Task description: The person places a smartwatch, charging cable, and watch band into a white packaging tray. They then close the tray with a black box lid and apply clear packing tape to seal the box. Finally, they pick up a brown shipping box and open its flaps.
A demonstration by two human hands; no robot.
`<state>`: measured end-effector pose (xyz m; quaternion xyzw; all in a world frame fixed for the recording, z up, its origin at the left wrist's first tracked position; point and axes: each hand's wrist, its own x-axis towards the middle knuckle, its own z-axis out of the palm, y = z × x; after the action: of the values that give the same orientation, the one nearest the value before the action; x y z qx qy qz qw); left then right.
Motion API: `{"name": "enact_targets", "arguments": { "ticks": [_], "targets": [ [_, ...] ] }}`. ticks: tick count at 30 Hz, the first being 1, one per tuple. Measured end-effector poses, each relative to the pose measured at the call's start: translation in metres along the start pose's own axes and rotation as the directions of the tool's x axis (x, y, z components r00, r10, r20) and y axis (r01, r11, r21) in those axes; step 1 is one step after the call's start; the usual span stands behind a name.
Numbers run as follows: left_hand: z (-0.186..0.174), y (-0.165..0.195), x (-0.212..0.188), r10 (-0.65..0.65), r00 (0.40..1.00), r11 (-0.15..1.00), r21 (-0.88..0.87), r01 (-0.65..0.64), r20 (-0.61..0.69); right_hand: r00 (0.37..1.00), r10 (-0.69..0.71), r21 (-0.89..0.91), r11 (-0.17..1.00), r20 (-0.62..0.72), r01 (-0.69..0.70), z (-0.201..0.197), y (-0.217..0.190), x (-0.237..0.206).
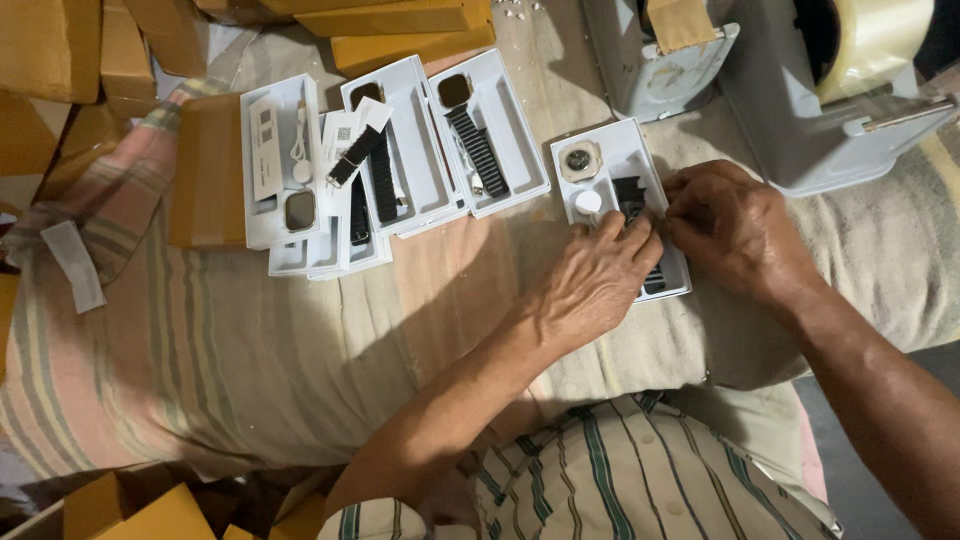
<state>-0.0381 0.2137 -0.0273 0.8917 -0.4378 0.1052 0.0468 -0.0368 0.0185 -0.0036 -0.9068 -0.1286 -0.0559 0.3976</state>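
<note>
A white plastic tray (610,150) lies on the striped cloth in front of me. In it sit a square watch face (579,161), a round white charger puck (588,201) and a black ribbed strap (630,190). My left hand (598,275) rests over the tray's lower part, fingertips on the strap. My right hand (735,225) comes in from the right and pinches the same strap at the tray's edge. The strap's lower half is mostly hidden under my left hand.
Several more open white trays (500,130) with watches and black straps lie to the left. Brown cardboard boxes (400,40) stack along the back and left. A grey tape dispenser (830,110) with a clear tape roll stands at the back right. More boxes lie near my lap at lower left.
</note>
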Motion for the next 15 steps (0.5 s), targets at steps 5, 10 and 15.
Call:
{"name": "enact_targets", "arguments": {
  "ticks": [5, 10, 15],
  "targets": [
    [-0.004, 0.002, -0.002, -0.017, 1.0, 0.999, -0.04, 0.017, -0.001, 0.999, -0.023, -0.029, 0.999, -0.024, 0.022, 0.002, 0.003, -0.001],
    [-0.009, 0.003, -0.002, -0.046, 0.998, 0.995, -0.086, 0.042, -0.042, 0.997, -0.06, -0.064, 0.996, -0.038, 0.058, 0.004, 0.006, -0.001],
    [-0.012, -0.001, 0.0, -0.056, 0.998, 0.98, -0.191, 0.057, 0.01, 0.999, -0.037, -0.061, 0.998, -0.031, 0.036, 0.004, 0.008, -0.001]
  ]
}}
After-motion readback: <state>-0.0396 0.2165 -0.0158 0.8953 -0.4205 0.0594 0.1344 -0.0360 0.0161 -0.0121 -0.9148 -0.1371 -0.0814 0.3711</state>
